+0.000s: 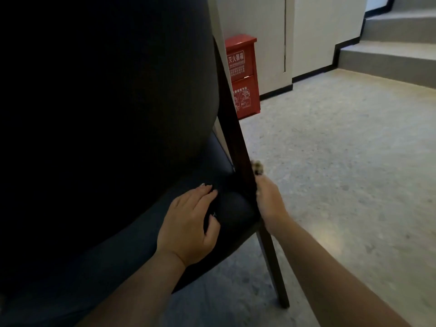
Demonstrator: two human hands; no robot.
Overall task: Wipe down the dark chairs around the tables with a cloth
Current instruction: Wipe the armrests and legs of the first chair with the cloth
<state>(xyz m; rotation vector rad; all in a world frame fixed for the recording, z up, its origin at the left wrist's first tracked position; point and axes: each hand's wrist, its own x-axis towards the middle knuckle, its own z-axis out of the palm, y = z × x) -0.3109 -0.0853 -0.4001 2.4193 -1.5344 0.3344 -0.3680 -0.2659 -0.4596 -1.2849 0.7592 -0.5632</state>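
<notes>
We see a dark chair filling the left of the view, its wooden leg slanting down to the grey floor. Our left hand rests on the seat edge, fingers straight, its grip released. Our right hand has its grip clenched round a patterned cloth against the leg. A red fire-extinguisher box stands by the wall.

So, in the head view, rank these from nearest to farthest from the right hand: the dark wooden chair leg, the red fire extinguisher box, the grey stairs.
From the right hand:
1. Dark wooden chair leg, touching the hand, just to its left.
2. Red fire extinguisher box, on the floor by the wall, beyond the chair.
3. Grey stairs, at the far upper right.
</notes>
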